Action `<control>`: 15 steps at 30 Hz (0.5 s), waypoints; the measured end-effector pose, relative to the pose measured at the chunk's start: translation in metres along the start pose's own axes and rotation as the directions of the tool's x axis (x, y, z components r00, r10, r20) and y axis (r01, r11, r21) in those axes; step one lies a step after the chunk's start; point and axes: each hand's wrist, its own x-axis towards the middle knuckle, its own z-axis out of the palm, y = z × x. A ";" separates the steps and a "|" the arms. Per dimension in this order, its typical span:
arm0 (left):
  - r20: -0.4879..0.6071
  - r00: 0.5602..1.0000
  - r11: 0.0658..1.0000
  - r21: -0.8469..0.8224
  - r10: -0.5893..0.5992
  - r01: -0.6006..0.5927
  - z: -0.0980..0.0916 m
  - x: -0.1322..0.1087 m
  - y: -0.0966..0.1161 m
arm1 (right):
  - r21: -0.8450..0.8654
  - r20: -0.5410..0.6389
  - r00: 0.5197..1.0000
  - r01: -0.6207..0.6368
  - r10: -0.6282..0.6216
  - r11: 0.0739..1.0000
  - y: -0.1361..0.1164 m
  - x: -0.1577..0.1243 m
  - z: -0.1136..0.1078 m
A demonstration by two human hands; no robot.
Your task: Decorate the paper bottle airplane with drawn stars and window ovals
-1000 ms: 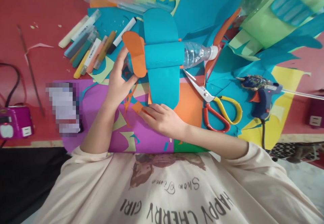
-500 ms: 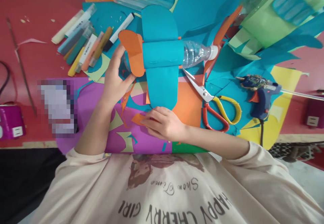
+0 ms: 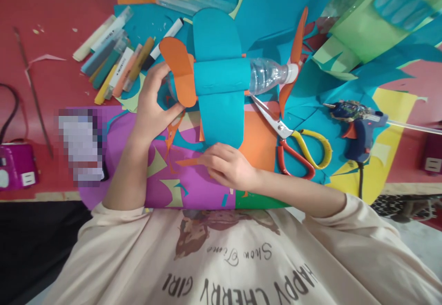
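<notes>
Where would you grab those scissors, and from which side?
I'd take the scissors by their handles, coming from the person's right. The red and yellow loops lie toward that side and look uncovered, while the pointed blades aim away toward the plastic bottle.

Worn: cream short-sleeved top [image 3: 138, 254], lower frame; sleeves [image 3: 352, 222] loose, plain. Brown print [image 3: 191, 237] at its upper middle; dark script [image 3: 260, 250] below, then inverted dark capitals [image 3: 255, 292].
</notes>
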 end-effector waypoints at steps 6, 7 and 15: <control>-0.009 1.000 1.000 -0.001 -0.015 0.015 0.000 -0.001 0.006 | 0.094 0.015 0.997 -0.083 0.082 0.992 0.001 0.005 -0.005; -0.004 1.000 1.000 -0.010 -0.023 0.023 0.000 -0.001 0.006 | 0.144 -0.005 0.993 -0.114 0.116 0.983 0.000 0.008 -0.009; 0.088 0.993 0.988 -0.126 -0.077 0.088 -0.004 -0.003 -0.007 | 0.327 -0.028 0.846 -0.495 0.532 0.805 0.009 0.043 -0.077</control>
